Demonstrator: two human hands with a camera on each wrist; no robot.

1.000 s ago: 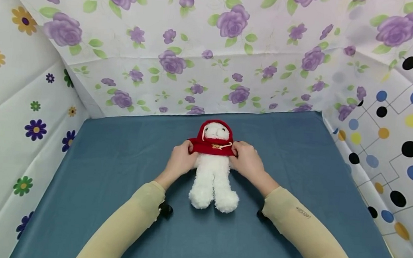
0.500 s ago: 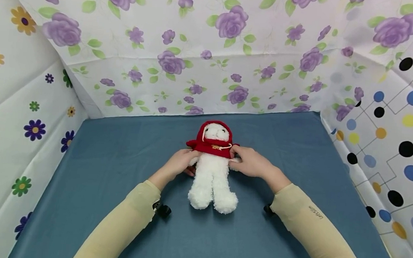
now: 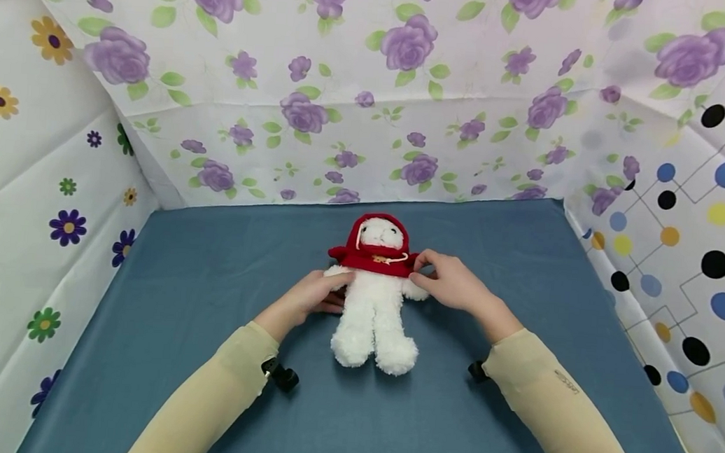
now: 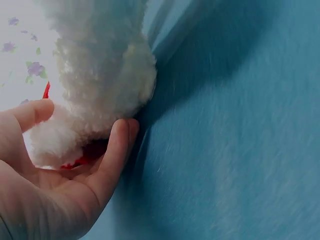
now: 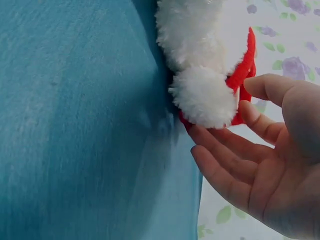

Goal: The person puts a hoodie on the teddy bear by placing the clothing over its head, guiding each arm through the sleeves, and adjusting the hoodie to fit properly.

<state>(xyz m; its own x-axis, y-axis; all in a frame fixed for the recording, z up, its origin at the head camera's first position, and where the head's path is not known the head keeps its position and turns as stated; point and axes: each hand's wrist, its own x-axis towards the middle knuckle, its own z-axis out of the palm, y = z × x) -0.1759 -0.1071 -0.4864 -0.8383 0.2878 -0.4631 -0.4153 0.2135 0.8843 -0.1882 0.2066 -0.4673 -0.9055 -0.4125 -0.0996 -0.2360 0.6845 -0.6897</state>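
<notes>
A white plush toy (image 3: 372, 304) lies face up on the blue cloth, feet toward me. Its head and upper chest are inside a small red hoodie (image 3: 363, 260) with a pale drawstring. Both plush arms come out below the hem, while the red sleeves stick out sideways above them. My left hand (image 3: 307, 294) holds the toy's arm on the left, thumb over it and fingers under and beside it; the left wrist view shows the fingertips (image 4: 122, 127) against white fur. With thumb and forefinger, my right hand (image 3: 453, 282) pinches the hoodie's right edge; its other fingers (image 5: 215, 167) spread below the round paw (image 5: 205, 97).
Blue cloth (image 3: 172, 325) covers the table around the toy. Floral fabric (image 3: 348, 64) rises behind it, daisy-print fabric (image 3: 14, 244) on the left and dotted fabric (image 3: 668, 276) on the right. A black wrist camera (image 3: 280, 375) sits under the left forearm.
Both hands have moved from the hoodie's sides: the left down onto the toy's arm, the right slightly outward along the hoodie's edge. The plush arms now show below the hem.
</notes>
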